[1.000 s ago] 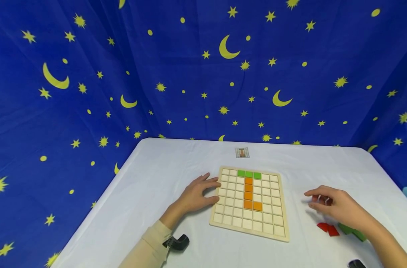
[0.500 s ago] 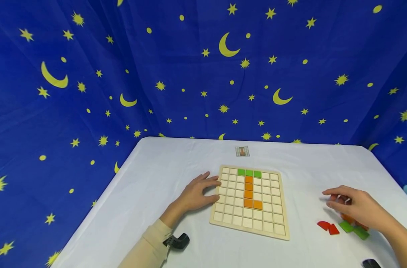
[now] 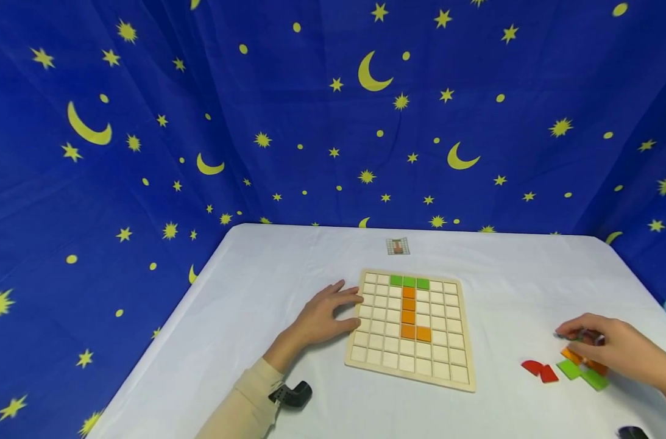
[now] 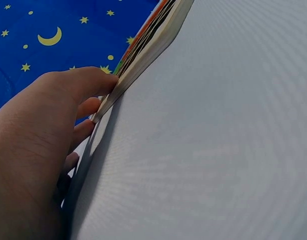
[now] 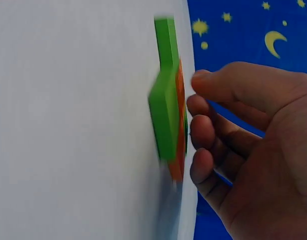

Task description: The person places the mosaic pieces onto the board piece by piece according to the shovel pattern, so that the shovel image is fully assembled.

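Note:
In the head view my left hand (image 3: 323, 314) rests with relaxed, spread fingers at the left edge of a wooden grid board (image 3: 406, 362). The left wrist view shows thumb and fingertips of that hand (image 4: 48, 120) touching the board's side (image 4: 158, 45). Three green squares (image 3: 409, 281) line the board's top row; below them orange squares (image 3: 408, 304) run down, with one beside the lowest. My right hand (image 3: 629, 350) hovers, fingers loosely bent, over loose green pieces (image 3: 594, 379) and orange pieces (image 3: 571, 356). No held piece shows by its fingertips (image 5: 200, 82) in the right wrist view.
Two red pieces (image 3: 549, 374) lie left of the green and orange pile. A small patterned card (image 3: 398, 246) lies behind the board on the white tablecloth (image 3: 289, 262). A blue curtain (image 3: 311, 110) with stars and moons stands around the table.
My right hand has moved right, from beside the board to above the loose pieces, uncovering more green and orange ones. My left hand has stayed at the board's edge.

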A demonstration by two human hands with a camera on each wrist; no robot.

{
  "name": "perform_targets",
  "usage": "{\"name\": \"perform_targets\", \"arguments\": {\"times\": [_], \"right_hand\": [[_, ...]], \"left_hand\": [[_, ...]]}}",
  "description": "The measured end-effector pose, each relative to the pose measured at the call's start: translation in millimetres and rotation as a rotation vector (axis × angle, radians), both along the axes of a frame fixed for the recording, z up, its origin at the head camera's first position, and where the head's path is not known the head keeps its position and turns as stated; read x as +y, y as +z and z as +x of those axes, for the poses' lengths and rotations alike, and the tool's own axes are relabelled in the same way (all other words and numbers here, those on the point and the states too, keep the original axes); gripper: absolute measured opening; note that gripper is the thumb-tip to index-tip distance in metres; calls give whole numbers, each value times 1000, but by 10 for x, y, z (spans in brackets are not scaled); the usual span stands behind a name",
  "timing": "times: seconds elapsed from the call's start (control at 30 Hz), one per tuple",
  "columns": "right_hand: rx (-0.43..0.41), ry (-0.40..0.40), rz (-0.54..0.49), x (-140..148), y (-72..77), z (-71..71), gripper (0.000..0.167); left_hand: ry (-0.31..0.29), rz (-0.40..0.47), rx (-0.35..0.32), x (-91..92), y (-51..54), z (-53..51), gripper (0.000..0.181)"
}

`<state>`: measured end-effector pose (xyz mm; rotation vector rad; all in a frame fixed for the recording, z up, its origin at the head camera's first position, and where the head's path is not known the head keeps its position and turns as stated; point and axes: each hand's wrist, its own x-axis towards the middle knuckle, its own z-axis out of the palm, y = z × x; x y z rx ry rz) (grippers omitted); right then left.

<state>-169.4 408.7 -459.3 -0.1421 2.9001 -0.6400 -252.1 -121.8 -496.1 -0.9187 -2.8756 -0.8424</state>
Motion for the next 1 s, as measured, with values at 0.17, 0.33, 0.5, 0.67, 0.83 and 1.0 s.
{"name": "perform_targets", "arguments": {"times": [0.17,0.33,0.5,0.67,0.83,1.0], "right_hand": [[-45,7,20,107,-39,3,40],[-6,12,19,109,-62,-16,38],[13,4,17,53,-68,-29,36],[-35,-38,4,-11,-54,-44,53],[-71,-56,6,-53,-38,-27,61],[-75,-47,4,-80,-42,-1,62]], "left_hand": [[-13,-1,1,11,3,-4,51],[-5,-2,1,13,13,-9,51],[-4,3,-1,5,15,-5,51],[0,0,-2,-7,5,-6,51],[2,-6,-11,-2,16,-5,51],[-3,-10,-9,-5,16,3,51]]}}
